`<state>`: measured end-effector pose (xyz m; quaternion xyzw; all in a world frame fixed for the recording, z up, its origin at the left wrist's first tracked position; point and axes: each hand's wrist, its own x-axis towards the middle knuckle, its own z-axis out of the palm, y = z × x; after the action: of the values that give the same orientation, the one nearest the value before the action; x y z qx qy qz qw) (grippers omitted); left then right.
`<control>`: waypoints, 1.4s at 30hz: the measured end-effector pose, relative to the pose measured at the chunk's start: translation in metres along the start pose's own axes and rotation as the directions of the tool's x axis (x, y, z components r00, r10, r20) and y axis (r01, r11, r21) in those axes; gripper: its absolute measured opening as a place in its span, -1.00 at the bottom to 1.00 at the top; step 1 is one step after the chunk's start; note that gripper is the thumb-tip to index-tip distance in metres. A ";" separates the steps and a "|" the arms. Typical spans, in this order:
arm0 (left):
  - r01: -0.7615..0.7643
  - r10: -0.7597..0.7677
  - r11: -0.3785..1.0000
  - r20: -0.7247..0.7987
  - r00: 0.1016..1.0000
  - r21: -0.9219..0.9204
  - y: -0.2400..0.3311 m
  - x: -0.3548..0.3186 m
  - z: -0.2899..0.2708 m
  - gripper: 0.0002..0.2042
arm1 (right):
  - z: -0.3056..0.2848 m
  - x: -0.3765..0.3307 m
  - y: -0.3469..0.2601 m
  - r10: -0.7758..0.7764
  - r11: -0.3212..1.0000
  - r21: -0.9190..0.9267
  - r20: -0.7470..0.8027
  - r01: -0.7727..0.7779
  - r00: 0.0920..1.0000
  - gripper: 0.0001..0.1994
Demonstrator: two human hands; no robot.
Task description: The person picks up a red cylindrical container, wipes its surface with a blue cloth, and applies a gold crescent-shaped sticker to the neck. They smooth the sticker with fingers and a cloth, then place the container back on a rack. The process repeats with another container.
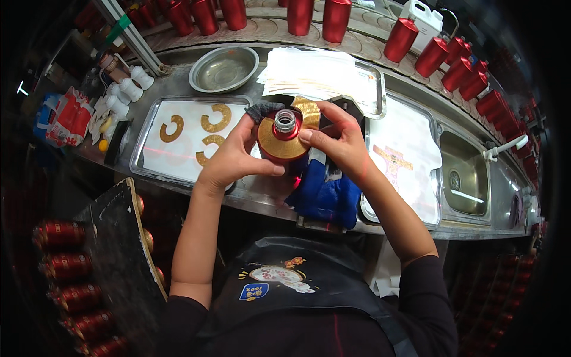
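A red bottle (278, 156) with a clear threaded neck (285, 122) is between my hands, over the counter's front edge. My left hand (229, 157) closes round its left side, thumb at the front. Gold C-shaped label (276, 143) lies on the bottle's shoulder around the neck, and one end stands up at the right. My right hand (342, 140) pinches this label, with the thumb pressed on it beside the neck. Dark grey cloth (263, 110) shows by my left fingertips. A blue cloth (327, 199) hangs just below the bottle. The bottle's lower part is mostly hidden.
Left, a tray (143, 140) carries several gold C-shaped labels (172, 128). Behind are a metal bowl (223, 68) and stacked white sheets (309, 68). Right, another tray (410, 220) holds a cross-shaped gold-pink label (392, 160), beside a sink (464, 172). Red bottles (401, 38) line a conveyor (262, 33).
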<state>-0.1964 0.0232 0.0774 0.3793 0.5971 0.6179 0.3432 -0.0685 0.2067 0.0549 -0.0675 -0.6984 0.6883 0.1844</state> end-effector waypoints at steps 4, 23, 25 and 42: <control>-0.115 0.125 0.972 -0.037 0.991 0.206 -0.003 -0.008 0.007 -0.05 | 0.006 -0.007 -0.001 0.027 0.999 0.037 -0.022 -0.026 0.999 -0.49; 0.017 -0.014 0.984 0.021 1.000 -0.180 -0.004 -0.009 0.003 -0.30 | 0.017 -0.012 -0.020 0.123 0.973 0.202 -0.050 -0.111 0.991 -0.57; 0.050 -0.060 0.978 -0.043 0.997 -0.203 -0.004 -0.007 0.011 -0.36 | 0.015 -0.014 -0.022 0.168 0.958 0.240 -0.019 -0.159 0.986 -0.58; -0.038 0.044 0.989 0.042 0.998 -0.140 0.003 0.013 -0.003 -0.41 | 0.014 -0.014 -0.017 0.072 0.993 0.095 -0.060 -0.066 0.996 -0.60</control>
<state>-0.2053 0.0332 0.0808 0.3805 0.5369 0.6561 0.3695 -0.0582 0.1876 0.0692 -0.1046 -0.6566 0.7235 0.1854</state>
